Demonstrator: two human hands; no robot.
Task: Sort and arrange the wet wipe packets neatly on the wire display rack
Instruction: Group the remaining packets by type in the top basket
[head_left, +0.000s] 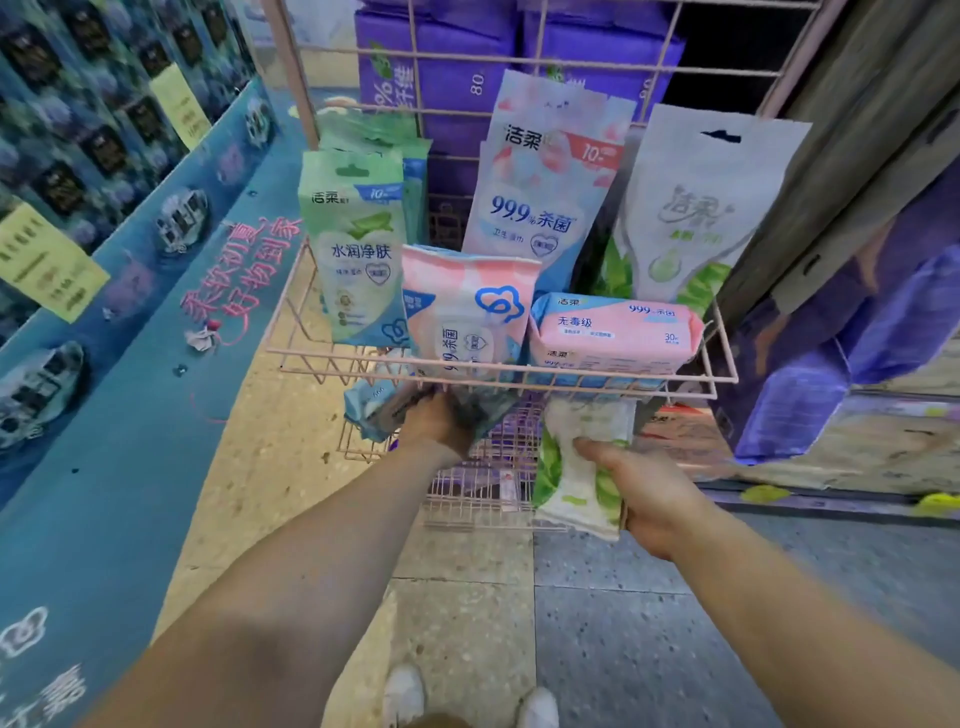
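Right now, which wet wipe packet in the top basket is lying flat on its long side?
The pink 30-count packet at front right; the others in that pink wire basket stand upright.

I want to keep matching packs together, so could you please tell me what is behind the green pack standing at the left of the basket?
Behind the green pack, the top and right edge of another green pack show; its label is covered.

Readable stuff: the tall pink-and-blue hanging wipe pouch (540, 176) says 洁柔, "10" and "99.9% 杀菌". Green-and-white pouch on the left (358, 249) reads 水润净肤. Flat pink packet lying sideways (613, 332) has 无毒级 and "30". Purple boxes behind the rack (441, 67) show "80".
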